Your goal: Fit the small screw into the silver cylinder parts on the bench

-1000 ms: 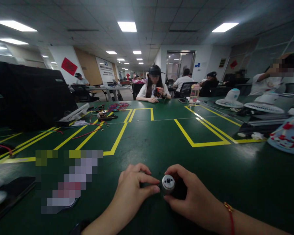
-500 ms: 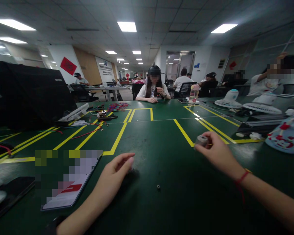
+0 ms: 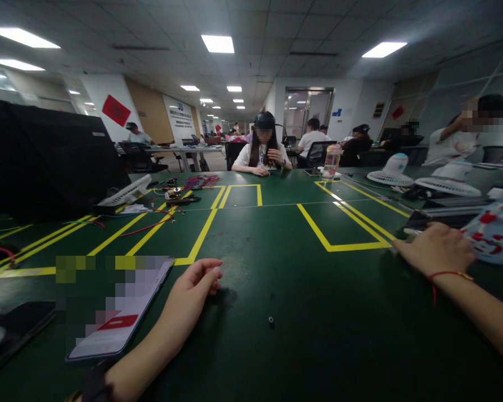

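My left hand (image 3: 198, 282) hovers over the green table near the phone, its thumb laid against curled fingers. Whatever it may hold is hidden. On the right, my right hand (image 3: 436, 251) is palm down with bent fingers, beside the light blue patterned bag (image 3: 492, 231) and the dark bars (image 3: 444, 211). Its fingertips and anything under them are out of sight. A tiny metal ring-like piece (image 3: 271, 320) lies on the table between my hands. The small grey cylindrical part is not visible now.
A phone (image 3: 128, 321) rests left of my left forearm. Behind it are a keyboard (image 3: 128, 191), loose wires (image 3: 201, 181) and a black case (image 3: 46, 162). Yellow tape (image 3: 358, 247) marks the green table (image 3: 310, 346). White fans (image 3: 389, 173) stand far right; a person (image 3: 262, 151) sits opposite.
My right hand has moved right, towards the blue bag, and turned palm down; the grey cylindrical part it held no longer shows. My left hand has drawn slightly left, its fingers still curled.
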A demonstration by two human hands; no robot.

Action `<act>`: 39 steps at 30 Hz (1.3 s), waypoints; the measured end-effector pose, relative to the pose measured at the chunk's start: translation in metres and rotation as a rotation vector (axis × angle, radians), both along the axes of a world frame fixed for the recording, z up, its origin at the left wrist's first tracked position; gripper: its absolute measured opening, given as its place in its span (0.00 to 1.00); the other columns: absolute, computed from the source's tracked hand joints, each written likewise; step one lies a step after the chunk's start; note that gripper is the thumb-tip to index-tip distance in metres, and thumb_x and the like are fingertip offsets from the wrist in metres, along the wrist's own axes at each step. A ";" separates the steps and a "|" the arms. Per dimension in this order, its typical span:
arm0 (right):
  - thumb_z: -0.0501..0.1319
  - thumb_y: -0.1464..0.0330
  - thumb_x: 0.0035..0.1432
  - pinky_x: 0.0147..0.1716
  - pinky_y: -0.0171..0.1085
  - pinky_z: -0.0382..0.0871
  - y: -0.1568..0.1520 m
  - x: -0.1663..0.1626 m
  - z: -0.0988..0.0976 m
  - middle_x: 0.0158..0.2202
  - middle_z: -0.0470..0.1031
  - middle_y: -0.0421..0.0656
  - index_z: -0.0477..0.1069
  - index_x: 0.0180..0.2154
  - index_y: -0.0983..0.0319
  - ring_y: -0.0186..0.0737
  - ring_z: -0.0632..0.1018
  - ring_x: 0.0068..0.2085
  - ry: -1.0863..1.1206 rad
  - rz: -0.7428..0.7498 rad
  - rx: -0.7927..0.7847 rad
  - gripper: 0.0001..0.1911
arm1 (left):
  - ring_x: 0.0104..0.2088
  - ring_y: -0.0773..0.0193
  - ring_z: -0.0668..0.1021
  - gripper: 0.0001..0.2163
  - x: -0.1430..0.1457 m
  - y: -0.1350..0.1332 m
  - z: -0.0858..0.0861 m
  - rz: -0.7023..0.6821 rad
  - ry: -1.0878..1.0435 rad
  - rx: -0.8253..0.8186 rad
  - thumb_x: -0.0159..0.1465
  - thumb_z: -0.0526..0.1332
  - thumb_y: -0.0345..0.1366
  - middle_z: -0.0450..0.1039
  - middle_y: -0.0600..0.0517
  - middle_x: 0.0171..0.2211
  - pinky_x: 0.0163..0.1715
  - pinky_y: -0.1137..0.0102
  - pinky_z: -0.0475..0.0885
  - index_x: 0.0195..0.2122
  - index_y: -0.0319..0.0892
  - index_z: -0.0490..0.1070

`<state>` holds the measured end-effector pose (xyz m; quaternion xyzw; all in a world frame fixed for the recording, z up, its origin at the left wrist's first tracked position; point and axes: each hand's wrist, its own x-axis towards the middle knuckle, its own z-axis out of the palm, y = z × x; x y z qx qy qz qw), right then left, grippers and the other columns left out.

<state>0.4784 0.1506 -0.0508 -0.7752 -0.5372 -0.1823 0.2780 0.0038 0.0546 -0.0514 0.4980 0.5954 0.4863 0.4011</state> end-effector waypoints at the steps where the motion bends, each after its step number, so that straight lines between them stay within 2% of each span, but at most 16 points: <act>1: 0.58 0.51 0.47 0.39 0.55 0.60 -0.004 -0.021 0.005 0.50 0.59 0.67 0.58 0.53 0.69 0.67 0.65 0.51 -0.017 -0.018 0.042 0.38 | 0.30 0.64 0.75 0.15 0.000 0.000 -0.001 0.001 0.006 0.008 0.57 0.60 0.44 0.72 0.53 0.31 0.32 0.70 0.70 0.41 0.42 0.71; 2: 0.59 0.52 0.47 0.43 0.55 0.60 -0.011 -0.046 0.011 0.51 0.60 0.64 0.60 0.52 0.69 0.64 0.64 0.52 -0.025 0.003 0.069 0.36 | 0.31 0.64 0.75 0.15 0.000 0.001 -0.002 0.000 0.012 0.016 0.57 0.60 0.44 0.72 0.53 0.32 0.33 0.70 0.70 0.42 0.42 0.71; 3: 0.59 0.53 0.49 0.45 0.52 0.60 -0.020 -0.074 0.015 0.49 0.64 0.60 0.62 0.51 0.68 0.58 0.66 0.51 -0.029 0.197 0.009 0.33 | 0.31 0.63 0.75 0.15 0.000 0.001 -0.003 -0.004 0.019 0.019 0.57 0.60 0.44 0.72 0.53 0.32 0.33 0.69 0.70 0.42 0.42 0.71; 5: 0.56 0.55 0.55 0.46 0.43 0.63 -0.045 -0.132 0.020 0.46 0.68 0.50 0.67 0.48 0.62 0.44 0.70 0.46 0.146 0.689 -0.194 0.23 | 0.31 0.63 0.75 0.15 0.000 0.001 -0.003 -0.014 0.032 0.013 0.58 0.59 0.44 0.72 0.53 0.32 0.33 0.69 0.70 0.42 0.42 0.71; 7: 0.59 0.54 0.53 0.45 0.40 0.65 -0.074 -0.183 0.017 0.46 0.68 0.45 0.69 0.49 0.58 0.39 0.70 0.45 0.276 1.031 -0.402 0.24 | 0.31 0.63 0.74 0.14 0.000 0.000 -0.003 -0.017 0.040 0.000 0.58 0.59 0.44 0.71 0.53 0.32 0.33 0.69 0.69 0.42 0.42 0.70; 9: 0.62 0.54 0.50 0.46 0.39 0.64 -0.099 -0.218 0.010 0.46 0.68 0.43 0.70 0.50 0.54 0.38 0.69 0.45 0.314 1.178 -0.487 0.25 | 0.31 0.63 0.74 0.14 0.001 0.000 -0.003 -0.018 0.048 -0.001 0.59 0.58 0.44 0.71 0.53 0.33 0.33 0.69 0.69 0.42 0.42 0.70; 12: 0.61 0.59 0.54 0.43 0.38 0.64 -0.115 -0.237 0.002 0.40 0.70 0.41 0.75 0.40 0.54 0.36 0.69 0.43 0.301 1.235 -0.517 0.12 | 0.30 0.64 0.74 0.13 0.002 0.000 -0.002 -0.005 0.067 0.011 0.59 0.58 0.44 0.72 0.53 0.33 0.33 0.70 0.69 0.41 0.43 0.70; 14: 0.57 0.63 0.58 0.41 0.36 0.65 -0.109 -0.231 0.003 0.37 0.72 0.41 0.75 0.35 0.57 0.34 0.70 0.40 0.338 1.221 -0.501 0.09 | 0.29 0.64 0.74 0.13 0.003 -0.001 -0.001 0.005 0.077 0.014 0.58 0.59 0.44 0.72 0.53 0.32 0.32 0.70 0.69 0.40 0.43 0.71; 16: 0.54 0.64 0.60 0.40 0.35 0.65 -0.092 -0.211 0.012 0.37 0.72 0.41 0.74 0.36 0.59 0.34 0.71 0.39 0.364 1.131 -0.415 0.11 | 0.30 0.63 0.74 0.13 0.003 -0.001 0.000 0.004 0.072 0.022 0.58 0.59 0.44 0.72 0.53 0.31 0.32 0.69 0.69 0.40 0.42 0.71; 18: 0.53 0.62 0.60 0.41 0.36 0.64 -0.068 -0.175 0.025 0.39 0.73 0.42 0.73 0.39 0.59 0.36 0.72 0.40 0.305 0.920 -0.252 0.12 | 0.30 0.63 0.74 0.13 0.002 -0.001 0.000 -0.005 0.061 0.025 0.58 0.59 0.44 0.71 0.53 0.31 0.32 0.69 0.69 0.40 0.42 0.71; 21: 0.51 0.61 0.60 0.41 0.39 0.62 -0.033 -0.102 0.042 0.41 0.73 0.47 0.73 0.40 0.63 0.41 0.72 0.41 0.065 0.474 -0.072 0.16 | 0.31 0.63 0.74 0.13 0.002 -0.002 0.001 -0.008 0.057 0.009 0.58 0.59 0.43 0.71 0.54 0.31 0.33 0.69 0.69 0.41 0.43 0.71; 23: 0.49 0.60 0.60 0.38 0.40 0.60 -0.017 -0.055 0.047 0.42 0.73 0.49 0.73 0.41 0.63 0.45 0.72 0.41 -0.065 0.228 -0.148 0.18 | 0.31 0.64 0.74 0.13 0.002 -0.002 0.000 -0.008 0.060 0.002 0.58 0.59 0.44 0.72 0.54 0.31 0.33 0.70 0.69 0.41 0.43 0.71; 25: 0.49 0.59 0.59 0.35 0.40 0.59 -0.008 -0.020 0.046 0.40 0.74 0.50 0.73 0.40 0.61 0.46 0.72 0.39 -0.097 0.083 -0.266 0.19 | 0.31 0.64 0.74 0.13 0.003 -0.001 0.000 -0.009 0.060 0.002 0.58 0.59 0.44 0.72 0.54 0.31 0.33 0.70 0.69 0.40 0.43 0.71; 29: 0.51 0.59 0.57 0.34 0.40 0.58 -0.003 0.010 0.043 0.39 0.74 0.50 0.74 0.40 0.60 0.46 0.72 0.38 -0.076 0.023 -0.329 0.18 | 0.31 0.63 0.75 0.13 0.003 -0.002 0.000 0.008 0.063 0.013 0.57 0.59 0.43 0.72 0.54 0.30 0.33 0.69 0.70 0.40 0.43 0.71; 34: 0.50 0.60 0.58 0.34 0.40 0.57 -0.002 0.019 0.044 0.39 0.74 0.52 0.75 0.40 0.61 0.46 0.72 0.38 -0.085 -0.057 -0.378 0.19 | 0.30 0.63 0.75 0.13 0.003 -0.002 0.001 0.011 0.069 0.019 0.56 0.60 0.44 0.72 0.54 0.30 0.33 0.69 0.70 0.39 0.43 0.72; 39: 0.51 0.59 0.57 0.33 0.39 0.57 -0.003 0.028 0.043 0.40 0.74 0.54 0.76 0.40 0.63 0.46 0.72 0.37 -0.059 -0.058 -0.415 0.20 | 0.31 0.63 0.75 0.13 0.003 -0.002 0.000 0.007 0.068 0.023 0.57 0.59 0.44 0.72 0.53 0.31 0.33 0.69 0.70 0.40 0.43 0.72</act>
